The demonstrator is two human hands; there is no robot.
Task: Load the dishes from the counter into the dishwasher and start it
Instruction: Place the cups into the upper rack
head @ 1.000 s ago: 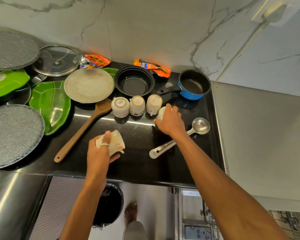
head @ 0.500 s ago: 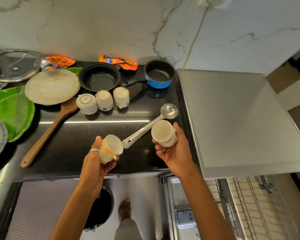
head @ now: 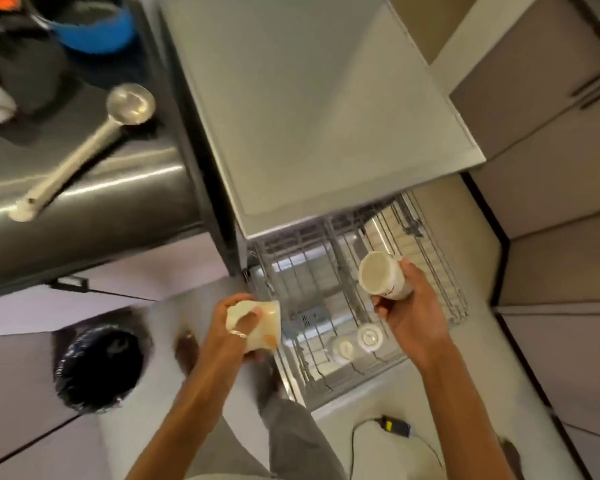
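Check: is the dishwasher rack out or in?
Out: the wire rack juts from under the dishwasher top, with two small cups exposed inside.

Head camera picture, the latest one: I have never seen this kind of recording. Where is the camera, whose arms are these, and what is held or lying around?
There is no machine here. The camera sits on a person's head and looks forward and down, so the two bare arms coming in from the bottom are that person's own. The left hand grips a cream cup. The right hand holds a second cream cup, its opening facing the camera, over the pulled-out wire rack of a dishwasher. In the rack, two small cups sit upside down. At upper left is the dark counter, with a metal ladle lying on it and a blue saucepan behind. A black-lined bin stands on the floor. The picture is blurred, so finer detail is hard to tell.
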